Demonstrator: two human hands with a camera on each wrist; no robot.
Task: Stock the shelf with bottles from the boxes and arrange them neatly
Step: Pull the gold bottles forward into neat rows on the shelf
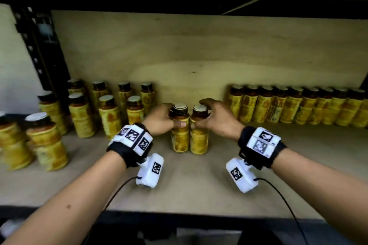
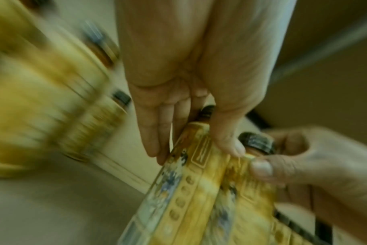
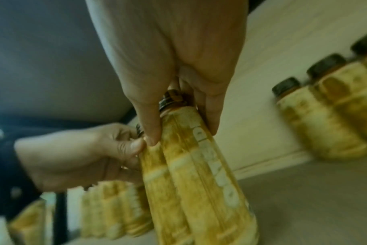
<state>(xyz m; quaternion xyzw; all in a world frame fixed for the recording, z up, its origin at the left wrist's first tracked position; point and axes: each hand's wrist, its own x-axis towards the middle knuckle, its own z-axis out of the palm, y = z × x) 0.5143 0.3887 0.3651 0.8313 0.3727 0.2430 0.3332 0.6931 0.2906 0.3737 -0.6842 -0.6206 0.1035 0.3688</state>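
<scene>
Two yellow-labelled bottles with dark caps stand side by side, touching, on the wooden shelf (image 1: 199, 185) in the middle. My left hand (image 1: 162, 119) grips the left bottle (image 1: 180, 137) near its shoulder, thumb on the front. My right hand (image 1: 216, 118) grips the right bottle (image 1: 199, 139) the same way. In the left wrist view my fingers (image 2: 149, 132) and thumb lie on either side of the left bottle (image 2: 191, 190). The right wrist view shows my thumb and fingers (image 3: 212, 114) clasping the right bottle (image 3: 199, 174) just below its cap.
A group of like bottles (image 1: 109, 109) stands in loose rows at the left, some blurred near the front edge. A tidy row of bottles (image 1: 298, 105) lines the back right. Bare shelf lies between the two groups and in front. A black upright post (image 1: 39, 49) stands at the left.
</scene>
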